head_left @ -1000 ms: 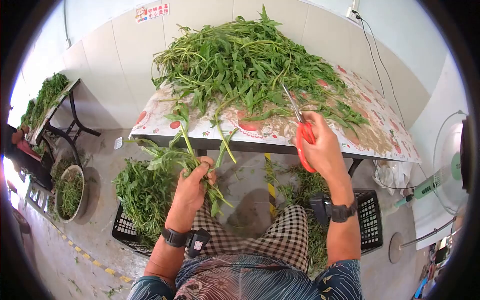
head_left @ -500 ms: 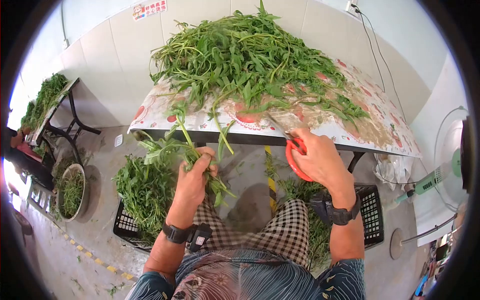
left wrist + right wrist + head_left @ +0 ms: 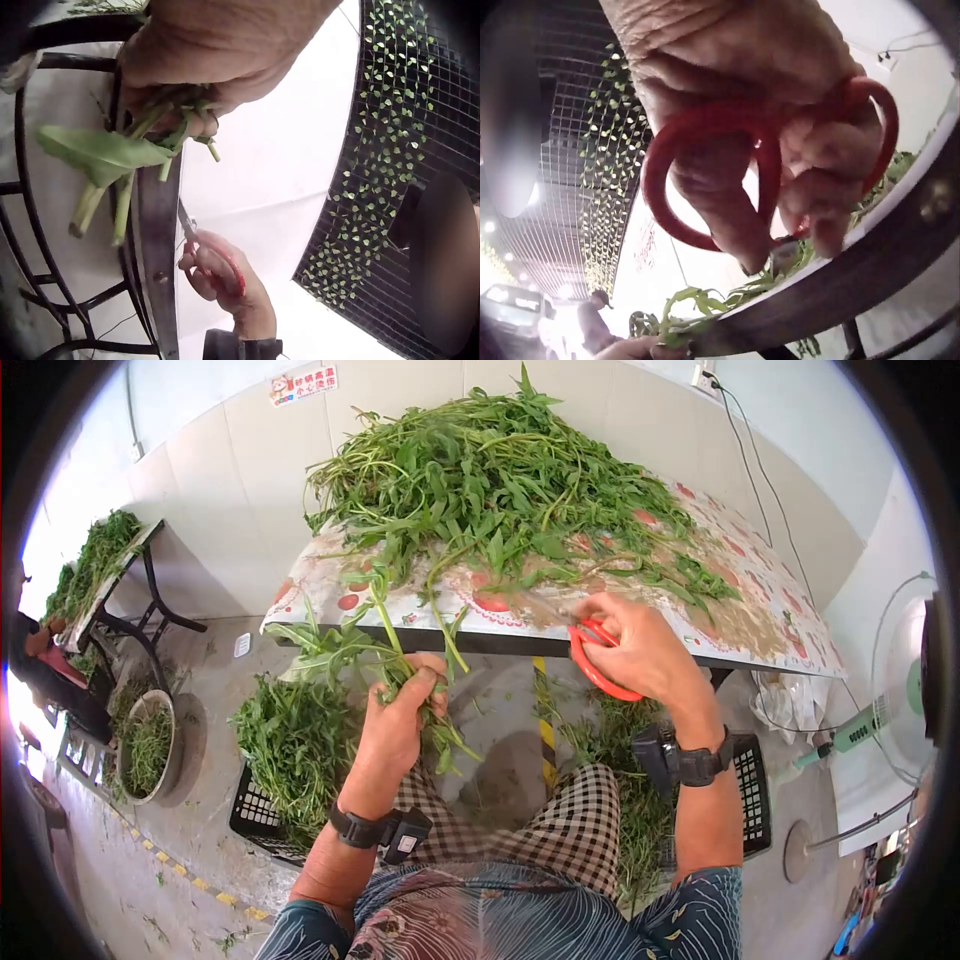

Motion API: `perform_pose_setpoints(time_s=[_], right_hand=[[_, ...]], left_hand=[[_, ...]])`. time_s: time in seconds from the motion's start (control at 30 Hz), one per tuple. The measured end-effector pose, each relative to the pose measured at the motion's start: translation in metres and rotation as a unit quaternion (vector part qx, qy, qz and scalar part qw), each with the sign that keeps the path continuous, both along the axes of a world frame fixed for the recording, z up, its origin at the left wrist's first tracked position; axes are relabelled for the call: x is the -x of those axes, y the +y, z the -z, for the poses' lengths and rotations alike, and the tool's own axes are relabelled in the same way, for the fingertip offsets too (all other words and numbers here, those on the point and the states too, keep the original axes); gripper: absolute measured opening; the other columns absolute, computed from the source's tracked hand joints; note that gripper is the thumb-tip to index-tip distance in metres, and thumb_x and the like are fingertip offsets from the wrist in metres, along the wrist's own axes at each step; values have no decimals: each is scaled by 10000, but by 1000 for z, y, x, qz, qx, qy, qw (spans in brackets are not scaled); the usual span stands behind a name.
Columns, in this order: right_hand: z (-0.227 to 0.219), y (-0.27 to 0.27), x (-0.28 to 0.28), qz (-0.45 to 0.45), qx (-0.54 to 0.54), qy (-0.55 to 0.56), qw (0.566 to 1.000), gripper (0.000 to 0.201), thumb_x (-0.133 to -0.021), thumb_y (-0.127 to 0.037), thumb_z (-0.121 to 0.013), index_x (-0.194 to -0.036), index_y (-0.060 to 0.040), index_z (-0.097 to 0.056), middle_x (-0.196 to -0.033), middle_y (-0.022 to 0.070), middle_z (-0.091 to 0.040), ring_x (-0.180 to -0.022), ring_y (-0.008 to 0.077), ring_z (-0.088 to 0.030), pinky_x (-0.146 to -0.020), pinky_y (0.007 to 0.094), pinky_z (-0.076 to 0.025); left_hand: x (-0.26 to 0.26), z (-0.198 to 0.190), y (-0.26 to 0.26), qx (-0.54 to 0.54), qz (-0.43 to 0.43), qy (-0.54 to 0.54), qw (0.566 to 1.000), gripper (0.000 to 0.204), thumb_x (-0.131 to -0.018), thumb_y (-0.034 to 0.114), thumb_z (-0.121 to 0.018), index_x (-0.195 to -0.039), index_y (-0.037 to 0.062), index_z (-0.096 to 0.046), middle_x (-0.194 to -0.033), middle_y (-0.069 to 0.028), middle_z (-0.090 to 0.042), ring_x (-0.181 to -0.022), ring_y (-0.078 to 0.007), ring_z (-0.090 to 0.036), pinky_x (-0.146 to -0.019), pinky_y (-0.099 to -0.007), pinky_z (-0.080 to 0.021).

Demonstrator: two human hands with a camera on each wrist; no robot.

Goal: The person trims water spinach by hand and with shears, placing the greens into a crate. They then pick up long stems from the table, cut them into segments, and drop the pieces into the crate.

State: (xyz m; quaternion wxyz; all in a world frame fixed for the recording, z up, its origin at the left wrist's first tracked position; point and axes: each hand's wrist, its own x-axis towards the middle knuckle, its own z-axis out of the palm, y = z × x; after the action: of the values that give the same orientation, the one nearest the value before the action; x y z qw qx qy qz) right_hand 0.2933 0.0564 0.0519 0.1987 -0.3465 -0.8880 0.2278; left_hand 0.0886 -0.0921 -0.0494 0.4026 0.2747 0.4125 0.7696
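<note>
My left hand (image 3: 400, 720) grips a small bunch of leafy green stems (image 3: 385, 625) before the table's front edge. Below that hand, the left wrist view shows blunt stem ends (image 3: 120, 217) and a broad leaf (image 3: 105, 154) sticking out. To the right, my right hand (image 3: 650, 655) holds red-handled scissors (image 3: 612, 678), thumb and fingers through the handle loops (image 3: 654, 176). Their blades are blurred in the head view and point left, toward the bunch but apart from it. Behind both hands, a big heap of the same greens (image 3: 480, 480) lies on the table (image 3: 760, 610).
On the floor, a black crate (image 3: 252, 815) heaped with greens stands left of my legs, another crate (image 3: 750, 790) right. A round tub (image 3: 168, 775) of stems sits farther left, near a person (image 3: 50, 670) at a second table. A fan (image 3: 905, 680) stands right.
The scissors have swung from pointing up at the heap to pointing left, down by the table edge. My left hand, still gripping the bunch, has shifted slightly right.
</note>
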Motion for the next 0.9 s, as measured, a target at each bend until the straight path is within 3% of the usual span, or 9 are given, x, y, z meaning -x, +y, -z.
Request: perform_pose_setpoints(time_s=[0.1,0.2,0.3,0.4,0.6,0.7,0.9], right_hand=[[8,-4,14,17,62,173,983,415,-774,-319,-634,-1032,-1,-568,-881,202,-642,-821,312,-637,-716,353,-490],[18,-15,38,8,105,192,976,476,-761,-212,-702,-1112,40,-501,-870,134,-627,-745,146,-583,-691,283,-470],[22,-29,64,30,110,165,980,494,-745,-224,-726,-1110,25,-507,-878,123,-629,-777,143,-584,-703,283,-473],[45,-33,82,-25,30,238,971,464,-734,-262,-699,-1079,-2,-528,-843,181,-645,-766,302,-635,-701,359,-489],[50,-36,84,-25,155,304,940,398,-752,-159,-663,-1089,2,-524,-830,184,-650,-766,262,-647,-696,328,-489],[47,-38,86,-45,171,279,944,441,-748,-139,-700,-1107,24,-502,-880,92,-627,-779,105,-568,-707,269,-473],[40,-43,72,-14,155,225,962,415,-760,-113,-662,-1122,12,-503,-922,85,-615,-745,92,-552,-685,247,-465]], left_hand=[[2,3,2,-4,-4,26,1000,119,-872,115,-548,-943,32,-598,-836,-30,-578,-649,-101,-515,-584,-239,-423],[0,-4,6,14,-14,43,999,119,-874,115,-542,-951,44,-600,-901,-35,-597,-663,-100,-513,-576,-235,-420],[-8,-6,16,-6,1,38,999,127,-878,111,-537,-963,41,-599,-893,-32,-599,-667,-100,-513,-572,-236,-420],[-17,-12,21,-17,10,51,998,130,-881,105,-524,-960,33,-599,-849,-31,-591,-668,-102,-517,-580,-243,-425],[-6,-6,20,-19,-4,27,999,150,-873,91,-519,-972,16,-601,-813,-23,-585,-661,-108,-519,-587,-248,-431],[-5,-7,22,-18,8,24,1000,151,-870,89,-515,-966,15,-604,-816,-25,-587,-659,-108,-520,-589,-248,-433],[-10,-12,22,-23,30,53,998,150,-866,92,-511,-946,8,-606,-843,-38,-610,-655,-107,-516,-598,-247,-435]])
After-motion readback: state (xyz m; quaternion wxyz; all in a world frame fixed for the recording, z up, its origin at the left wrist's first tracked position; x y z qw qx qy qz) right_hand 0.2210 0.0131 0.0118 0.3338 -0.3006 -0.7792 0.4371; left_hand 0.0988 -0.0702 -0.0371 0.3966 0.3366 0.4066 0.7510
